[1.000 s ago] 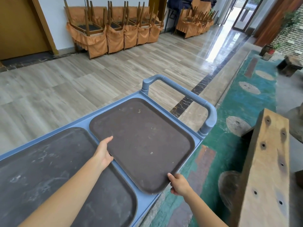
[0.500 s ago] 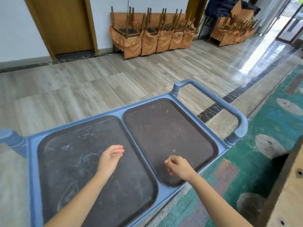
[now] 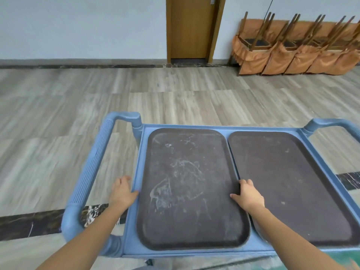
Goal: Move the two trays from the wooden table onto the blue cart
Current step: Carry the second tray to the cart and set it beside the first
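Note:
Two dark brown trays lie flat side by side on top of the blue cart [image 3: 139, 164]. The left tray [image 3: 187, 184] is scuffed with white marks; the right tray [image 3: 288, 184] is cleaner. My left hand [image 3: 121, 191] rests at the left tray's left edge, thumb against the rim, over the cart's raised border. My right hand [image 3: 247, 195] grips the left tray's right edge, where it meets the right tray. Both hands hold the left tray by its sides.
The cart has a ribbed blue handle [image 3: 91, 172] on the left and another handle [image 3: 335, 125] at the far right. Pale wood-look floor stretches ahead to a wooden door [image 3: 191, 28]. Stacked orange-covered chairs [image 3: 296, 53] stand by the back wall on the right.
My view has swung left, so the cart lies square in front of me. Both hands have left the right tray and moved onto the sides of the left tray.

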